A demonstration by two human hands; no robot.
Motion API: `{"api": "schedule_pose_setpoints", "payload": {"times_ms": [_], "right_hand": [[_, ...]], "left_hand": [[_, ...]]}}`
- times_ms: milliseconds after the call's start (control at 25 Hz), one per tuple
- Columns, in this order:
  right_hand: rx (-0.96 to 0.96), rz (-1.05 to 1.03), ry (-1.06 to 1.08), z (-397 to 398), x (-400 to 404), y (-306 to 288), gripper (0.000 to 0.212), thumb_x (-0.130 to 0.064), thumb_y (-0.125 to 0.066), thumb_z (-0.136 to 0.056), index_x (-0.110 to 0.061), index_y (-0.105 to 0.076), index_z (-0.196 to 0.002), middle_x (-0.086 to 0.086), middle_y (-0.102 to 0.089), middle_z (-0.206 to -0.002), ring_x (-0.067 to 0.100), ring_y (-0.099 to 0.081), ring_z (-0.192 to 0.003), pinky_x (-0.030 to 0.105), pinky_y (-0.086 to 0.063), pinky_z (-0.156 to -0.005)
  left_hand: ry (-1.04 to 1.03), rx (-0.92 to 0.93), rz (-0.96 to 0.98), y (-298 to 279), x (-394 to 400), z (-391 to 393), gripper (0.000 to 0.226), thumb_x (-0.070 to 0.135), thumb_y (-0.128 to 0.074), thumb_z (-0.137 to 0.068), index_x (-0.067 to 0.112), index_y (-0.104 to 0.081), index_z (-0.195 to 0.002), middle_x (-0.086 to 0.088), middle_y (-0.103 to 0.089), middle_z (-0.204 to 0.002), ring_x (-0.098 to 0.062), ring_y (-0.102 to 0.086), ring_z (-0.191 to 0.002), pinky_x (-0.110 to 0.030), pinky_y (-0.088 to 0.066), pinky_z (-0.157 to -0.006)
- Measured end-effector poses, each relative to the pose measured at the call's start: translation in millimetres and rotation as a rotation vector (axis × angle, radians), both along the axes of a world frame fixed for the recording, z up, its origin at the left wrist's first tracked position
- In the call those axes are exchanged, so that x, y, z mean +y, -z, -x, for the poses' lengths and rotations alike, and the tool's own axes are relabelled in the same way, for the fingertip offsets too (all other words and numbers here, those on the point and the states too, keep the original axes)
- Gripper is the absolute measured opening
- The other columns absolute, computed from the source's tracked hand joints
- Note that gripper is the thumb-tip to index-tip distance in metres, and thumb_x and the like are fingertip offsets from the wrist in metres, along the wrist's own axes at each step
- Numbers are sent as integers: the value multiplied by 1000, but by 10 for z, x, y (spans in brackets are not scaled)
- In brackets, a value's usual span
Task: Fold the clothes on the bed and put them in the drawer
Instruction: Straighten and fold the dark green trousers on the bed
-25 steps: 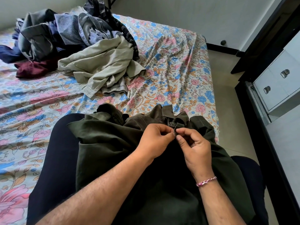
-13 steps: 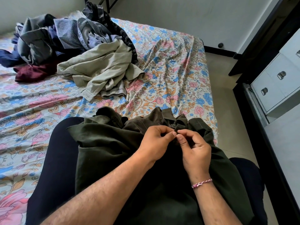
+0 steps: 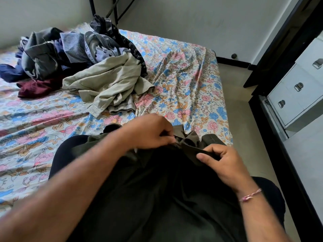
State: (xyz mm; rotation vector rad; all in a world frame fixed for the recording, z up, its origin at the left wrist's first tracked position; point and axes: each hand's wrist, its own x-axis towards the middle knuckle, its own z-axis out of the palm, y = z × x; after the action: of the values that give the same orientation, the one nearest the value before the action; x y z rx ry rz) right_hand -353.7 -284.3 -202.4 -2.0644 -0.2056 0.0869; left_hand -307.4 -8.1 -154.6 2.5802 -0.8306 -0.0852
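olive shirt on my lap, both hands at its collar.
my left hand (image 3: 150, 131) and right hand (image 3: 222, 163) each pinch the shirt (image 3: 157, 198); the unfolded pile (image 3: 83, 62) lies on the bed (image 3: 188, 88), drawers (image 3: 293, 95) at right.

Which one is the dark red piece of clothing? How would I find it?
Look at the pile of clothes at the far left of the flowery bed. The dark red garment lies at its near edge, left of the beige garment. It is the only red piece there.
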Motion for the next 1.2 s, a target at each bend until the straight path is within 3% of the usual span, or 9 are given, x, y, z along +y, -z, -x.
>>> {"api": "schedule_pose_setpoints", "payload": {"times_ms": [160,240,360,480,640,760,880,1000,1200], "right_hand": [[58,-143,3,-605,-155,-593,9,-11,-78,-84,-17,-79,-77,-2,-72,-75,3,-63,-64,19,-52,-62],[-199,-17,243,-979,-95,-909,9,-12,-82,-85,-13,-76,-79,-1,-69,-72,-1,-58,-58,18,-49,-60],[-835,230,621,-1248,16,-1272,12,-24,-78,-89,-14,-72,-87,1,-70,-83,14,-64,-76,31,-52,-73],[-1059,365,600,-916,132,-1069,6,-20,-71,-94,-13,-71,-94,5,-68,-89,26,-62,-83,40,-51,-75],[-598,450,512,-116,224,-131,21,-26,-89,-78,-25,-68,-76,-5,-68,-72,22,-66,-68,33,-52,-58],[-123,358,421,231,215,272,28,-41,-86,-79,-30,-64,-65,-15,-65,-61,3,-62,-61,19,-46,-53],[-8,234,248,370,153,295,21,-33,-82,-86,-32,-71,-68,-19,-69,-67,-2,-63,-67,13,-46,-60],[111,-131,241,421,220,293,21,-28,-83,-86,-19,-74,-69,-4,-67,-63,6,-57,-62,21,-47,-65],[244,-589,350,430,334,442,26,-31,-81,-78,-7,-74,-82,10,-67,-80,22,-57,-82,33,-51,-83]], "left_hand": [[94,71,-203,-605,320,-692,6,29,-75,-94,23,-73,-95,9,-69,-83,-1,-62,-77,-22,-46,-72],[-110,-292,-244,-860,310,-1013,12,32,-64,-91,29,-69,-102,4,-71,-92,-20,-68,-86,-33,-53,-75],[-353,-840,54,-1052,130,-1087,24,35,-57,-86,25,-68,-105,0,-74,-99,-33,-72,-85,-38,-55,-69],[-445,-760,50,-779,-70,-702,31,49,-52,-89,26,-69,-101,2,-73,-98,-32,-71,-87,-39,-55,-66],[-546,-296,-14,211,-115,117,22,42,-58,-89,31,-69,-104,4,-74,-102,-28,-71,-98,-39,-55,-71],[-598,6,194,525,26,410,26,29,-66,-87,42,-72,-108,16,-75,-92,-11,-71,-88,-32,-56,-76],[-446,224,411,508,114,482,15,25,-72,-93,37,-78,-101,25,-73,-89,4,-68,-85,-18,-51,-79],[-387,232,429,573,4,500,13,26,-68,-100,32,-80,-101,19,-71,-95,3,-67,-91,-19,-51,-85],[-297,233,-11,768,-69,473,26,45,-70,-94,32,-70,-116,14,-65,-92,-9,-63,-89,-35,-55,-84]]}}
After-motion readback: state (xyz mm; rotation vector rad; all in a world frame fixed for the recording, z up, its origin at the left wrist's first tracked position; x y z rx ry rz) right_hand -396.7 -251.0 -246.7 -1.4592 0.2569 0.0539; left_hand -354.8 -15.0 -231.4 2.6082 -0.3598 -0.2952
